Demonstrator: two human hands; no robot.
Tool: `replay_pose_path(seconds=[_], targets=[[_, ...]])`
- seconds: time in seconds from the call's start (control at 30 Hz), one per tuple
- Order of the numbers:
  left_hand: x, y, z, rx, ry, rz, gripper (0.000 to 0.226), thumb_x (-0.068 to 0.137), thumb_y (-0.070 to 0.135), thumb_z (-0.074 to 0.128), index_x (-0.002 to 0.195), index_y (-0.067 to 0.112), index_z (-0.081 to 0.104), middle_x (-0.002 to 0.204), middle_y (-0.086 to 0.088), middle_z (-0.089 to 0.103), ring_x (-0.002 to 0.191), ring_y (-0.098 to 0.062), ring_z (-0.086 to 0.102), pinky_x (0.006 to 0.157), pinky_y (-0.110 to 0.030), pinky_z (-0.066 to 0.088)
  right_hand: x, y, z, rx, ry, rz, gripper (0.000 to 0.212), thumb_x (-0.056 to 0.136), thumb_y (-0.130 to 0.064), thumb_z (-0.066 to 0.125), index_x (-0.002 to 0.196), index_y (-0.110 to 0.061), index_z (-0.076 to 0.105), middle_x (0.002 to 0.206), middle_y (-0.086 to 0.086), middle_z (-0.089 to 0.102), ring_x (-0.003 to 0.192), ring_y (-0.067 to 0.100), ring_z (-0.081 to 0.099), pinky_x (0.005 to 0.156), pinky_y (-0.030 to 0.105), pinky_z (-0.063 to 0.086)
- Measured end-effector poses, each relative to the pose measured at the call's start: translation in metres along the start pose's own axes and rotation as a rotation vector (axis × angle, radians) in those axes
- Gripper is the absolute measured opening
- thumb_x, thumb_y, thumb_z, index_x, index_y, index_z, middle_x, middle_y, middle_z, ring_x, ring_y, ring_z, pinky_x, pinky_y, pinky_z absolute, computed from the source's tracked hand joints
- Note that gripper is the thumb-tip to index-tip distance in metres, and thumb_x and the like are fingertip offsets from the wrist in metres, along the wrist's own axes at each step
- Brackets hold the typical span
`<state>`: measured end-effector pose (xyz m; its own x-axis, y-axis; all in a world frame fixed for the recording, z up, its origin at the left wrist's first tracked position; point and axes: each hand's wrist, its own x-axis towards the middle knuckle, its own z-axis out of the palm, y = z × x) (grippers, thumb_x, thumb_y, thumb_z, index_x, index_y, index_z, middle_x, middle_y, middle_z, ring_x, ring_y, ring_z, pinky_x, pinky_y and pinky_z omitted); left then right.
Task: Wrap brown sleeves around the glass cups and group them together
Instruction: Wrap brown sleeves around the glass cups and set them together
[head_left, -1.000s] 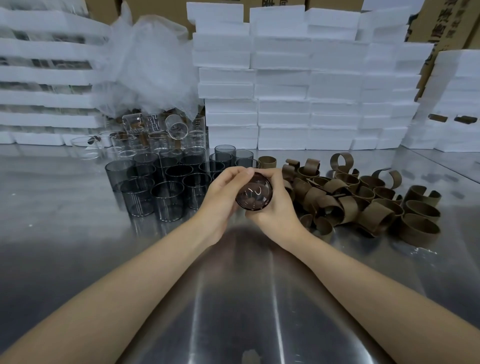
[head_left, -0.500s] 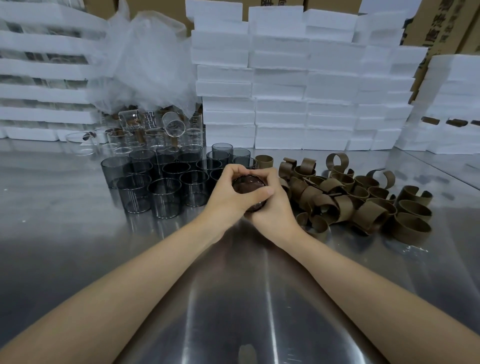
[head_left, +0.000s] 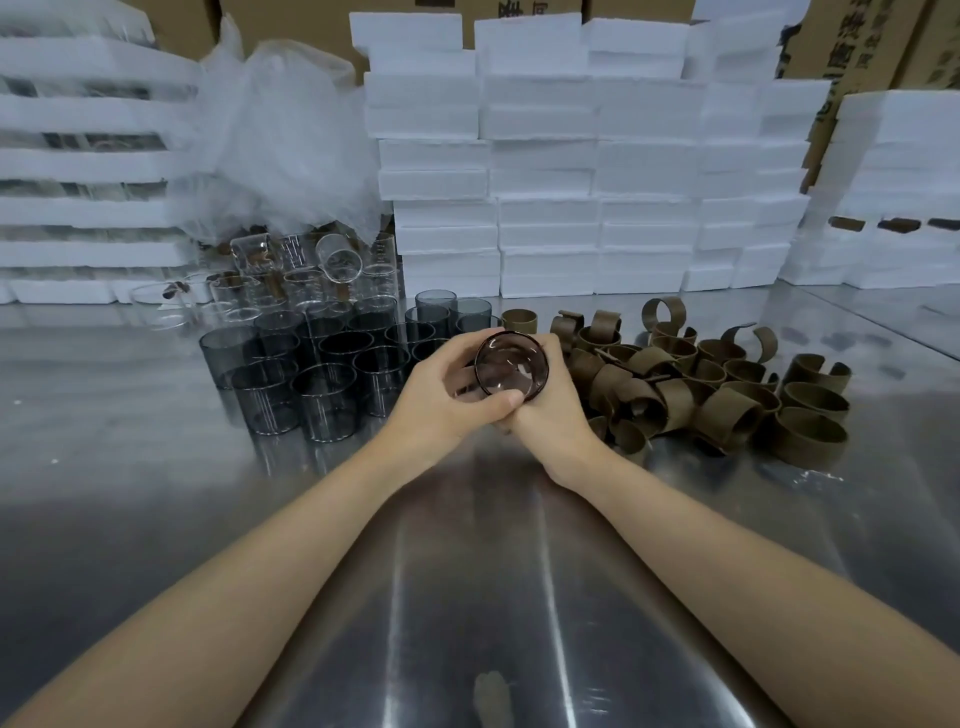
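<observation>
While the left hand (head_left: 447, 408) and right hand (head_left: 553, 423) both clasped the glass cup (head_left: 511, 366) between them — any sleeve seemingly hidden under the fingers (head_left: 460, 351) — it looked rigid, slick and breakable, best gripped round its wall.

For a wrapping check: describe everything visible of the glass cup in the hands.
The glass cup is a round, smoke-tinted clear tumbler, tipped so one circular end faces the camera, catching glints. The left hand and right hand both grip its sides, above the metal table. Their fingers hide most of its wall.
</observation>
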<state>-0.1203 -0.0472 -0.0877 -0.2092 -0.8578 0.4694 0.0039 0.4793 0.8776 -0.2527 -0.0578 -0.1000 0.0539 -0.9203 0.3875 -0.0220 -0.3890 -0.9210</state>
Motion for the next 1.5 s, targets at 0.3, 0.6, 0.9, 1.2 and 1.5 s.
replay_pose_path(seconds=[0.3,0.6,0.9,1.2,1.5], targets=[[-0.002,-0.004,0.004,0.056,-0.001,0.076,0.040,0.088,0.021,0.059,0.127,0.031,0.056,0.119,0.019,0.067,0.116,-0.002,0.060,0.095,-0.016,0.044,-0.001,-0.005,-0.002,0.106,-0.015,0.017,0.066,0.045,0.004,0.055,0.108,-0.012,0.046,0.089,0.004,0.058,0.067,0.000,0.061,0.049,0.022,0.047],[-0.004,0.009,0.001,0.277,0.262,0.153,0.039,0.101,0.040,0.031,0.123,0.032,0.061,0.128,0.011,0.060,0.126,-0.006,0.052,0.110,-0.037,0.040,-0.010,-0.012,0.009,0.451,-0.149,0.158,0.071,0.078,-0.019,0.068,0.138,-0.009,0.031,0.134,0.020,0.051,0.116,0.029,0.060,0.093,0.045,0.053],[-0.007,0.009,0.010,0.232,0.065,0.033,0.071,0.076,0.014,0.081,0.137,0.032,0.050,0.129,0.020,0.058,0.116,0.003,0.057,0.100,-0.018,0.045,-0.009,-0.014,0.004,0.826,-0.358,0.544,0.057,0.092,-0.068,0.040,0.105,-0.025,0.076,0.117,-0.003,0.069,0.108,0.012,0.065,0.090,0.029,0.046],[0.001,0.011,0.005,0.155,0.159,-0.021,0.031,0.087,0.023,0.073,0.116,0.033,0.069,0.092,0.013,0.073,0.061,-0.010,0.066,0.055,-0.020,0.055,-0.004,-0.010,0.005,0.768,-0.386,0.634,0.070,0.083,-0.078,0.038,0.101,-0.014,0.060,0.059,0.000,0.038,0.051,0.011,0.041,0.052,0.021,0.029],[0.005,0.019,0.003,0.004,0.270,0.048,0.053,0.103,0.039,0.033,0.102,0.006,0.075,0.104,0.002,0.075,0.100,-0.007,0.069,0.086,-0.016,0.051,-0.009,-0.018,0.003,0.733,-0.431,0.683,0.055,0.080,-0.071,0.052,0.079,-0.018,0.040,0.062,-0.003,0.014,0.051,0.010,0.015,0.048,0.021,0.014]])
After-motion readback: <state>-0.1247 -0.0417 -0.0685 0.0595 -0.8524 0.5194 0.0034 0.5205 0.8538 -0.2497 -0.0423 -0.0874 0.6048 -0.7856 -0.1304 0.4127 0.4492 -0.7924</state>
